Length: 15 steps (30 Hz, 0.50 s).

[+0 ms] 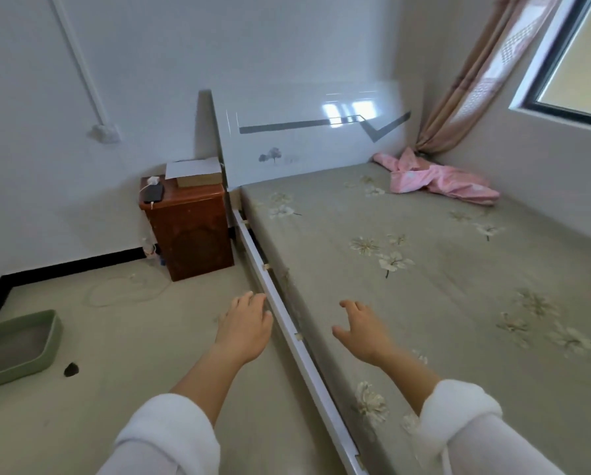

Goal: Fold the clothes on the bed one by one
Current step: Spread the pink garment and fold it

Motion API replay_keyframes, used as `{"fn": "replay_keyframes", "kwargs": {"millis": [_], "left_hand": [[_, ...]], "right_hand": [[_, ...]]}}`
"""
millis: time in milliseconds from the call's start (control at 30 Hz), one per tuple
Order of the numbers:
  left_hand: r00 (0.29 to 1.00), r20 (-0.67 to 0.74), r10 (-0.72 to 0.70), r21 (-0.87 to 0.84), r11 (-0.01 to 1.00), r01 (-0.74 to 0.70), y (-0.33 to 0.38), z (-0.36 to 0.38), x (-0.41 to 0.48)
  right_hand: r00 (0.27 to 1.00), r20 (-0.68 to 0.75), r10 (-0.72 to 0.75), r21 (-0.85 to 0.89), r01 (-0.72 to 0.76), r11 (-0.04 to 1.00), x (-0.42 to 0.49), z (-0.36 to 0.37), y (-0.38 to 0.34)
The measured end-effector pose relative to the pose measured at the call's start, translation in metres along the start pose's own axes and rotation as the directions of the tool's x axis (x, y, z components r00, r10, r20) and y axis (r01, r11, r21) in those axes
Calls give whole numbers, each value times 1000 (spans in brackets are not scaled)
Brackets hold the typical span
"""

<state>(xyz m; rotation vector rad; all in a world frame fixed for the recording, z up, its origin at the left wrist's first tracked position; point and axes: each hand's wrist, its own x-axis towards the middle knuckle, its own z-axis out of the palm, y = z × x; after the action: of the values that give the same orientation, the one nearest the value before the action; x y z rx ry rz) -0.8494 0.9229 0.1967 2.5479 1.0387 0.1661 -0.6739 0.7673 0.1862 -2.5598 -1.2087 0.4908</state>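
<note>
A crumpled pink garment (434, 180) lies at the far right corner of the bed (441, 269), close to the headboard and the curtain. The bed has a grey-green sheet with pale flowers. My left hand (244, 325) hovers over the floor just left of the bed's white side rail, fingers apart, holding nothing. My right hand (364, 332) is stretched out over the near left part of the mattress, fingers spread, also holding nothing. Both hands are far from the pink garment. White sleeves cover my forearms.
A brown bedside cabinet (189, 231) with a phone and a box stands left of the glossy white headboard (307, 138). A green tray (16, 344) sits on the floor at left, a white cable (122, 289) lies near the cabinet. A window and curtain (485, 73) are at right.
</note>
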Motion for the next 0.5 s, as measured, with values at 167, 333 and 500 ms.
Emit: {"fn": "replay_keyframes", "kwargs": {"millis": [167,333,500], "left_hand": [[996,1,84,27,996,-84,-9,-13,111],[991,65,118,36,992,-121,-30,-27,216],[988,115,107,80,990,-116,-68,-39,328]], "right_hand": [[998,-13,67,22,-66,998,96,-30,-17],[993,-19,119,-7,-120,993,189,-38,-42],[989,-16,146,-5,-146,989,303,-34,-75]]}}
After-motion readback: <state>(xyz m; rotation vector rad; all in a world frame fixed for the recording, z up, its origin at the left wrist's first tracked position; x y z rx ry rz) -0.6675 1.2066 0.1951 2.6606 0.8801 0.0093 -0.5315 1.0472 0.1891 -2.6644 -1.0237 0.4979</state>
